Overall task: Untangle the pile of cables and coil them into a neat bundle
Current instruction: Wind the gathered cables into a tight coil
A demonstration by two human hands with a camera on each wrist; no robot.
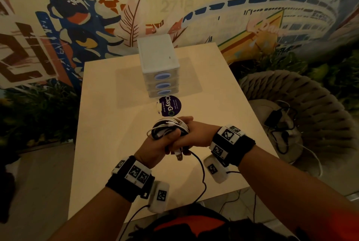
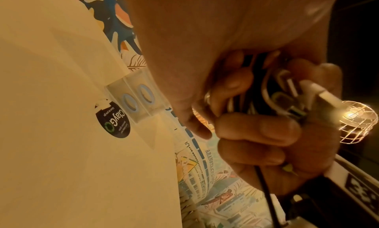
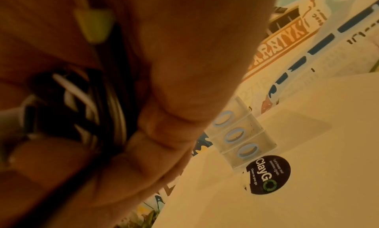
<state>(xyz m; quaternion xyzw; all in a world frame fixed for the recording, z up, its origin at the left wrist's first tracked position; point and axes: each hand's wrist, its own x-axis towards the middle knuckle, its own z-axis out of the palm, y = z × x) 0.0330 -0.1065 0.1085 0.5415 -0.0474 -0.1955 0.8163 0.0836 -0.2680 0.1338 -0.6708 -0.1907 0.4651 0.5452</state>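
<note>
Two hands meet over the pale wooden surface (image 1: 108, 143), both wrapped around one small coil of black and white cables (image 1: 168, 128). On the left, the left hand (image 1: 155, 148) comes up from its marker-tagged black wristband (image 1: 131, 177), thumb laid over the near side of the coil and fingers curled under it; from the left wrist camera those fingers (image 2: 231, 84) are tucked between the strands. Inside that grip the cables cross one another, white over black (image 3: 82, 102), and a white plug (image 2: 326, 98) pokes out of the top of the bundle. A second white connector (image 1: 178, 155) hangs just below the two hands, and beside it a thin black lead (image 1: 202, 174) trails down from them toward the near edge of the surface. To the right, the right hand (image 1: 196, 134) clamps the other side of the coil, its fingers closed around the loops and pressed against the left hand. Just beyond both hands lies a round dark sticker with white lettering (image 1: 170, 105), and farther past it stands a small white three-drawer plastic organiser with blue oval handles (image 1: 158, 64). Well off to the right of the right hand, more black and white cables lie on a woven rope chair (image 1: 303, 108).
</note>
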